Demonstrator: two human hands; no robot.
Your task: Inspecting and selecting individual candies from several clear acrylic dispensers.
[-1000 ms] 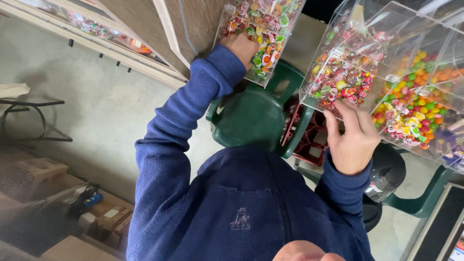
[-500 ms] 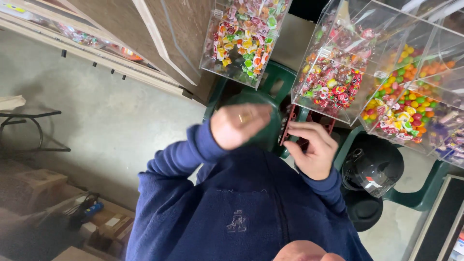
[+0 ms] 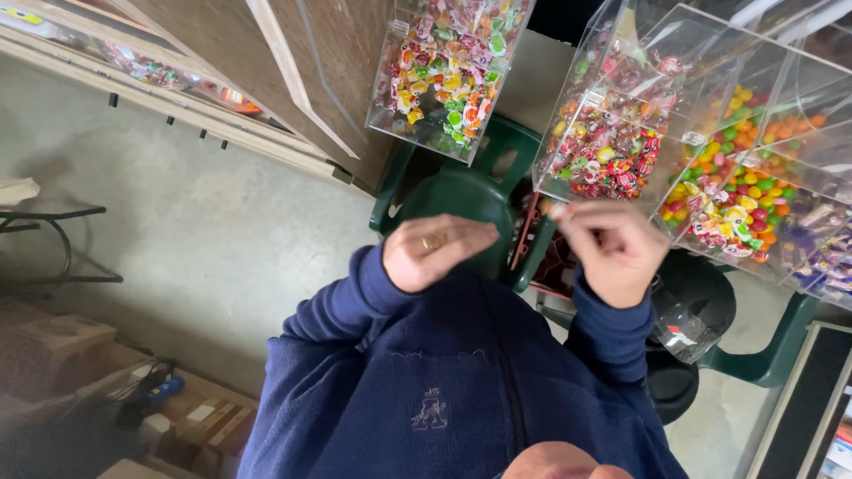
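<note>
— Small and pale, whatever you held was hard to make out: your right hand (image 3: 614,253) had its fingers (image 3: 581,213) pinched together in front of your chest, just under the clear bin of red-wrapped sweets (image 3: 608,151). It may have been one sweet, but the blur hid it.

— And the left?

— Your left hand (image 3: 435,253) was curled loosely, a ring on one finger, fingers bent inward. I could not tell whether they closed on anything. It hung over the green plastic chair (image 3: 461,191), near the right hand but not touching it.

— What was around them?

— Above your left hand stood a second clear bin, the mixed-colour sweets bin (image 3: 448,75), tilted toward you. To the right sat a bin of round orange, green and yellow candies (image 3: 741,177), with a bin of purple-wrapped pieces (image 3: 821,253) at the edge. Below your right sleeve lay a dark round stool (image 3: 697,297) with a crumpled clear bag (image 3: 679,333) on it. Your blue jacket (image 3: 444,390) filled the bottom of the view, and the grey floor (image 3: 204,231) spread to the left.

— What could have gone wrong?

— In my judgement, a pinch that light on something so small could have slipped, and the piece would have dropped between the chair and the stool, out of easy reach. Your right sleeve also sat close to the bin's lower edge; a quick lift could have knocked it.
</note>
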